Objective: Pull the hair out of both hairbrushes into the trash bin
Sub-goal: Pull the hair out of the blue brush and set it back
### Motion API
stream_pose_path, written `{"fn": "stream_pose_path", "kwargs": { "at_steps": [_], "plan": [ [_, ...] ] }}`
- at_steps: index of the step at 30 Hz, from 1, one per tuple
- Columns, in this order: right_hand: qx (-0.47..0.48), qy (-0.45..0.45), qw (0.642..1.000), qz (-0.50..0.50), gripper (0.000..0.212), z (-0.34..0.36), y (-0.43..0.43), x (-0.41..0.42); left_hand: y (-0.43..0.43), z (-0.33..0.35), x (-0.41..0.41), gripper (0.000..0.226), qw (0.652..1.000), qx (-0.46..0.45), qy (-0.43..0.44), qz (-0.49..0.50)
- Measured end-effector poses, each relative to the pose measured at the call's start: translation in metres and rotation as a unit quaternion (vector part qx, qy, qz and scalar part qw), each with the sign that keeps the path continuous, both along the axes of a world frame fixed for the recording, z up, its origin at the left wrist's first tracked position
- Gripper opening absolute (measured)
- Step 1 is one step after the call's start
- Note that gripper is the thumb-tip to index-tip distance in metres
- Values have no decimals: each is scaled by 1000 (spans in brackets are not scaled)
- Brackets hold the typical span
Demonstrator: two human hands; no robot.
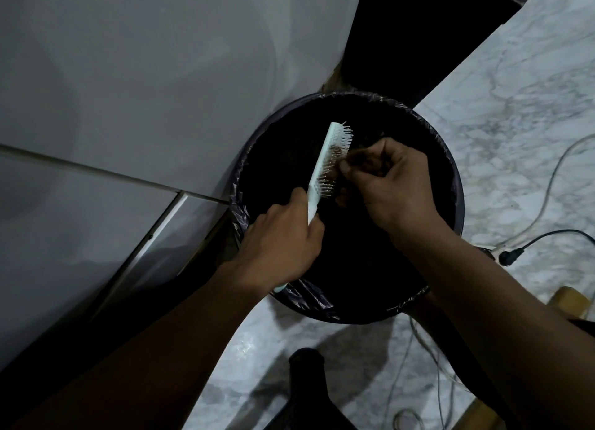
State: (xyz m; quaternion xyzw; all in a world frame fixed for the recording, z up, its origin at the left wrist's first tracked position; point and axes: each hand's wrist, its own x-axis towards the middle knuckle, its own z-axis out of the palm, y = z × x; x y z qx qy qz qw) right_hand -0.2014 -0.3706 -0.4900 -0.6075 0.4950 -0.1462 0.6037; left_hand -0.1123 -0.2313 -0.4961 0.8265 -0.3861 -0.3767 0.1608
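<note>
A pale mint hairbrush (323,165) is held edge-on over the round black trash bin (458,204), bristles facing right. My left hand (283,246) grips its handle, the handle's end sticking out below my palm. My right hand (391,185) pinches a clump of brown hair (346,159) at the bristles, over the bin's dark opening. The bin is lined with a black plastic bag. Only one brush is in view.
A grey cabinet or appliance wall (128,91) stands to the left of the bin. The floor is white marbled tile (515,107). Cables and a black plug (510,257) lie on the floor to the right. A dark object (307,391) stands near the bottom.
</note>
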Motion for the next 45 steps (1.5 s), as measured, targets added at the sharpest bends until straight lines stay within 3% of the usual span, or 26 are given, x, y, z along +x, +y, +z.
{"fn": "stream_pose_path", "kwargs": {
  "at_steps": [5, 11, 15, 23, 26, 29, 33, 37, 40, 45],
  "plan": [
    [38, -10, 998, -43, 9, 5, -3, 1, -1, 2, 2, 16, 1000, -1, -8, 2],
    [3, 55, 996, -67, 8, 6, -12, -1, 1, -5, 6, 18, 998, 48, -13, 39],
    [103, 48, 988, -106, 19, 10, -23, -4, -1, -5, 11, 20, 996, 40, -10, 73],
    [169, 60, 982, -64, 24, 6, -16, -1, 0, -5, 9, 19, 998, 15, -9, 53],
    [175, 87, 980, -44, 20, 4, -14, -1, -1, -4, 9, 19, 999, 7, -10, 52],
    [172, 99, 980, -15, 3, 4, -11, -1, -2, -4, 10, 20, 998, 0, -11, 55],
    [159, 110, 981, -16, 9, 2, -11, -1, -2, -4, 8, 19, 999, -19, -9, 43],
    [207, 62, 974, -64, 20, -3, -11, 4, -2, -8, 5, 21, 999, -47, 3, 14],
    [204, 33, 978, -41, 19, -5, -11, 4, -1, -9, 4, 25, 998, -63, 27, 12],
    [230, -31, 970, -72, 18, -5, -9, 1, -4, -7, 1, 17, 989, -87, 112, 36]
  ]
}}
